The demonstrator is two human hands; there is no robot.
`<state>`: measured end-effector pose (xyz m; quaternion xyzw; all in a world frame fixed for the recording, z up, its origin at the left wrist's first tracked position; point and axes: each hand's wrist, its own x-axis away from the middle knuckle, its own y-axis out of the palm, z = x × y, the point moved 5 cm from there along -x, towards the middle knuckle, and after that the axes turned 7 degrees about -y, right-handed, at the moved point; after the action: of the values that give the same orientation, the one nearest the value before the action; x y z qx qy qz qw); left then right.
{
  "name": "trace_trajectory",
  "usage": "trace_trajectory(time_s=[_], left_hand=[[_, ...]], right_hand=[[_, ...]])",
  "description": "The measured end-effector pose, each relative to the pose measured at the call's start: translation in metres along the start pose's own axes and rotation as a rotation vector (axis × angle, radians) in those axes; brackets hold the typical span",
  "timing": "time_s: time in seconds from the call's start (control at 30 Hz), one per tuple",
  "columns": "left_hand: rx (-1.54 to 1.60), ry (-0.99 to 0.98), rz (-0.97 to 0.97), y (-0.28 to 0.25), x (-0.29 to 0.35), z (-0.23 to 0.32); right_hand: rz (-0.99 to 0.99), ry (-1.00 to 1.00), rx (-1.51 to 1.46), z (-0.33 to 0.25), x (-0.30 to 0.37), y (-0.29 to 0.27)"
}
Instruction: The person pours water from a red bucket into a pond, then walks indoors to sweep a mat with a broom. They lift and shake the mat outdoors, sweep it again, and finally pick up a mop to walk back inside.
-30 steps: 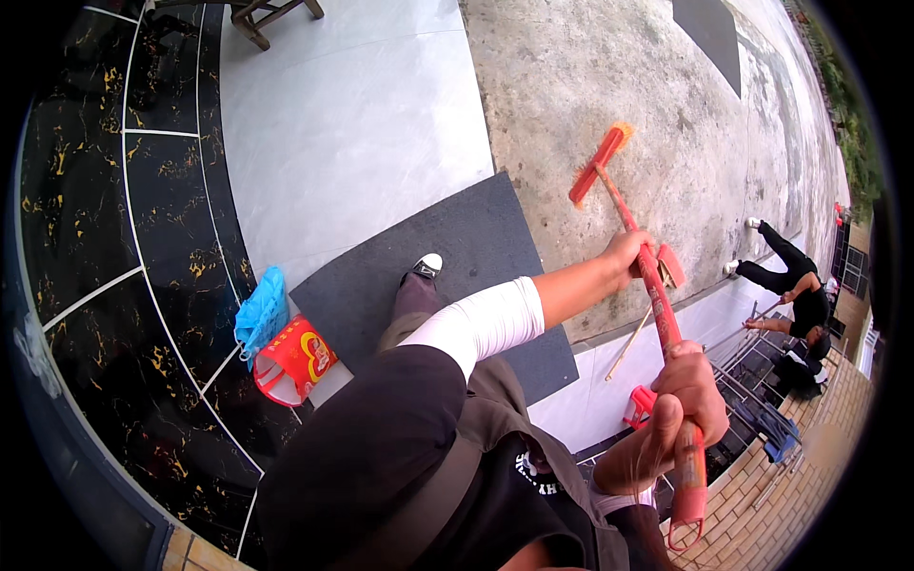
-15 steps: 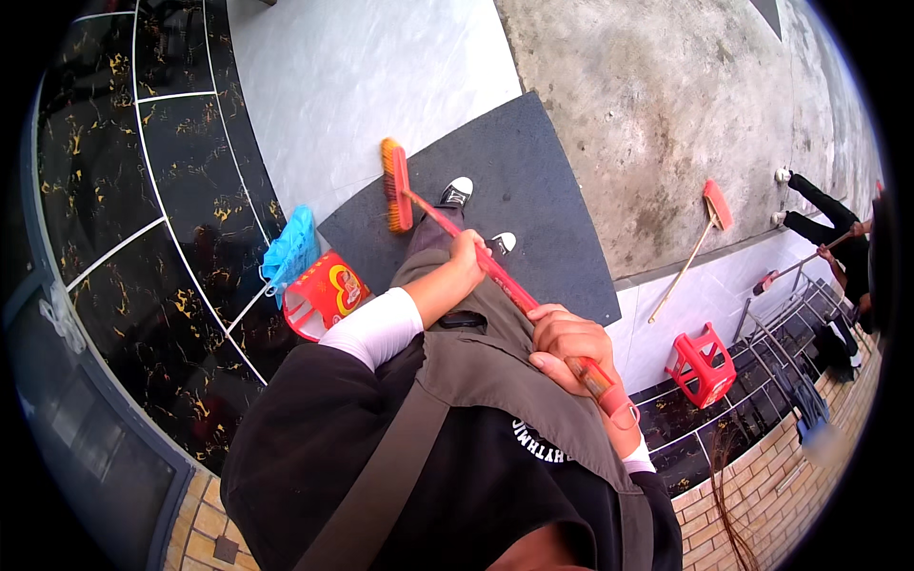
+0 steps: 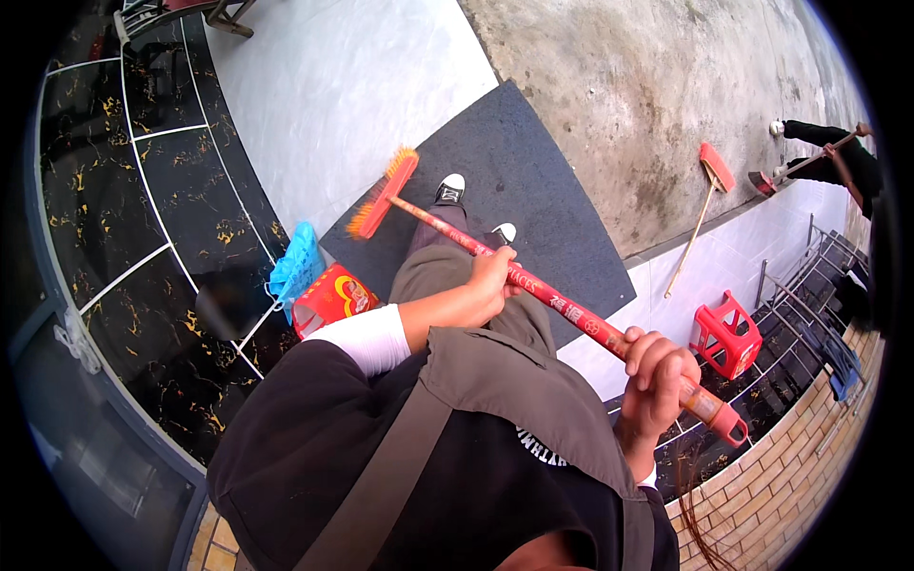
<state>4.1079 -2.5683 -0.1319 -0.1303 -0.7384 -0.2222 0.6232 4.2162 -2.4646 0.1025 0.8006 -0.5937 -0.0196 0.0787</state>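
Observation:
A red broom (image 3: pixel 562 306) slants across in front of me, its orange-bristled head over the far left part of the dark grey mat (image 3: pixel 533 171). Round the middle of its handle my left hand (image 3: pixel 491 282) is closed. Farther right, my right hand (image 3: pixel 659 379) grips the handle close to its hanging-loop end. The bristles spread out to the left, and I cannot tell whether they touch the floor. My shoes (image 3: pixel 451 188) stand on the mat, just right of the broom head.
Left of my legs are a red container (image 3: pixel 335 297) and a blue plastic bag (image 3: pixel 297 265). Another broom (image 3: pixel 693 228) lies at the right, beyond a red stool (image 3: pixel 727 335) and a metal rack (image 3: pixel 800 309). At the far right another person (image 3: pixel 824 157) holds a broom.
The broom handle's end has swung out to the right with my right hand. The broom head has tilted, and my left hand has shifted slightly right. The other person's broom has moved farther away.

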Motion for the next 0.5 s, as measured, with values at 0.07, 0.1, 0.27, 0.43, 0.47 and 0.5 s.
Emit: trace_trajectory(time_s=[0.07, 0.1, 0.27, 0.43, 0.47, 0.5], left_hand=[[0.025, -0.026, 0.069, -0.037, -0.019, -0.014], [0.038, -0.035, 0.106, -0.050, -0.032, -0.022], [0.037, -0.009, 0.030, -0.039, -0.078, -0.025], [-0.118, 0.197, -0.260, 0.072, 0.000, -0.015], [-0.128, 0.194, -0.313, 0.080, 0.010, -0.018], [-0.112, 0.200, -0.286, 0.078, 0.013, -0.022]], right_hand=[[0.091, 0.166, -0.107, 0.037, 0.002, -0.006], [0.085, 0.224, -0.131, 0.055, 0.005, -0.005], [-0.088, 0.018, 0.049, 0.059, 0.031, 0.004], [-0.368, -0.270, 0.364, -0.028, 0.064, -0.003], [-0.360, -0.279, 0.372, -0.037, 0.071, -0.008], [-0.272, -0.302, 0.315, -0.039, 0.075, -0.012]])
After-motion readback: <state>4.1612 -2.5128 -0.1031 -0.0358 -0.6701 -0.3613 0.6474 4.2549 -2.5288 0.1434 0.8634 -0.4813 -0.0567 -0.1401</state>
